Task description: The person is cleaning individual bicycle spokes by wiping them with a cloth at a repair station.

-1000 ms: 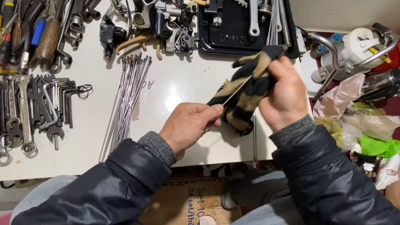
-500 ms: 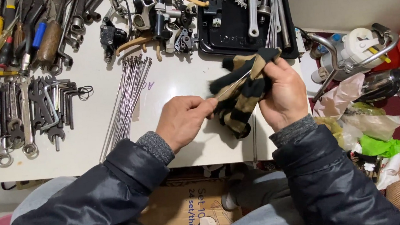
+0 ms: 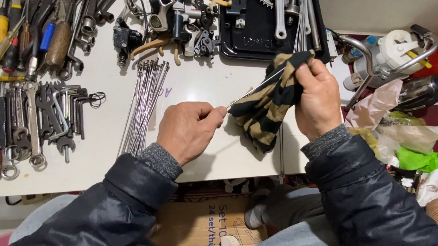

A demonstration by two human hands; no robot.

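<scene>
- Two hands work above a white table (image 3: 206, 160) crowded at its far edge with wrenches (image 3: 31, 122) and a black tray (image 3: 254, 37) of bike parts.
- Right hand (image 3: 317, 99) is clamped around a striped tan-and-black rag (image 3: 265, 111), bunching it over a thin metal spoke (image 3: 258, 87).
- Left hand (image 3: 188, 128) is closed, pinching the spoke's near end.
- To wipe well, I judge: squeeze the rag evenly and draw the spoke straight through, without bending it.
- Loose spokes (image 3: 142, 105) lie bundled just left.

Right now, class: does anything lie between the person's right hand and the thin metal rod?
Yes. The striped cloth is wrapped around the rod inside the right hand. The left hand pinches the rod's bare end.
</scene>
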